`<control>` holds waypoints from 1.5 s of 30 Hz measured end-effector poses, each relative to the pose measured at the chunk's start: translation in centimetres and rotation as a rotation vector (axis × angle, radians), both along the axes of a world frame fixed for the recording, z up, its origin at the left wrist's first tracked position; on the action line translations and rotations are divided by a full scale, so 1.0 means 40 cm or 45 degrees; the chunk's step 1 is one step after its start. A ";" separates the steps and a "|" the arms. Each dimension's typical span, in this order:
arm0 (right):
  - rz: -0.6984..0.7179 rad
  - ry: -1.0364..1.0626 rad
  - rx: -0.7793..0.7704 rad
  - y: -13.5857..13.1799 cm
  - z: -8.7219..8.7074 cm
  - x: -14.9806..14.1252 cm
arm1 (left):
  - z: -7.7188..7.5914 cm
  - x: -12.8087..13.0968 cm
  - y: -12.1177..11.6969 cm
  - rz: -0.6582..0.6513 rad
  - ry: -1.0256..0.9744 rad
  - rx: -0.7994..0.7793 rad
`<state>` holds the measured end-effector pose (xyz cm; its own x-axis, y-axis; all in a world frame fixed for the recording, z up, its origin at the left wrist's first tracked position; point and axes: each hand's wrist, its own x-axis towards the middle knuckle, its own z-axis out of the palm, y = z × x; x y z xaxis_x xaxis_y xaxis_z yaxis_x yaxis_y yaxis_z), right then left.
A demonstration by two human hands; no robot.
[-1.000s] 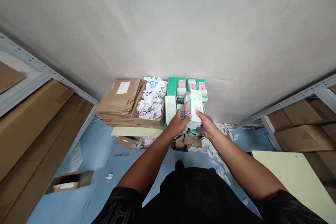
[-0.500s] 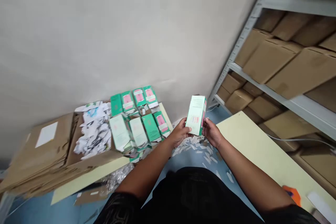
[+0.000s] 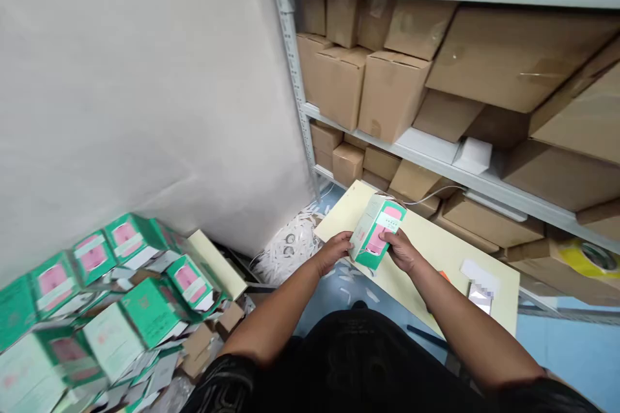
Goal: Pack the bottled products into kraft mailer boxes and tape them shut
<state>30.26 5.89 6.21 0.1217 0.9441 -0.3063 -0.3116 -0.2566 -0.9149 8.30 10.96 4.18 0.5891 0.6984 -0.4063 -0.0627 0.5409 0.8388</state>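
Note:
Between both hands I hold a green and white carton (image 3: 380,232), tilted, with a pink picture on the side facing up. My left hand (image 3: 335,251) grips its lower left edge, fingers closed on it. My right hand (image 3: 401,250) is closed on its right side, the thumb lying over the pink front. The far end of the carton looks torn, with brown flaps showing. Several similar green cartons (image 3: 150,313) lie in rows at the lower left, some with ragged ends.
A pale yellow tabletop (image 3: 426,271) lies under and beyond my hands, with a phone (image 3: 479,297) on it. Metal shelving (image 3: 349,126) full of cardboard boxes stands at the right. Paper scraps (image 3: 290,245) cover the floor by the wall. A yellow tape roll (image 3: 593,257) is at far right.
My view has swung right, toward the shelves and the pale tabletop. The held carton has turned from its white side to its green and pink side, and both hands still hold it.

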 end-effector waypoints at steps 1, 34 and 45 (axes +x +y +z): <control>-0.070 -0.055 0.000 -0.007 -0.020 0.040 | -0.006 0.035 0.014 0.033 0.100 0.062; -0.380 -1.079 -0.069 -0.089 -0.299 0.275 | -0.048 0.510 0.126 -0.664 0.873 1.214; -0.679 -1.154 -0.354 -0.049 -0.238 0.175 | -0.065 0.458 0.206 -0.785 0.602 1.477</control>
<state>37.25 3.92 -3.32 0.7840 0.6142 -0.0905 0.3174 -0.5219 -0.7918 26.60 19.20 1.58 0.8921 0.4511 -0.0263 0.3401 -0.6319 0.6965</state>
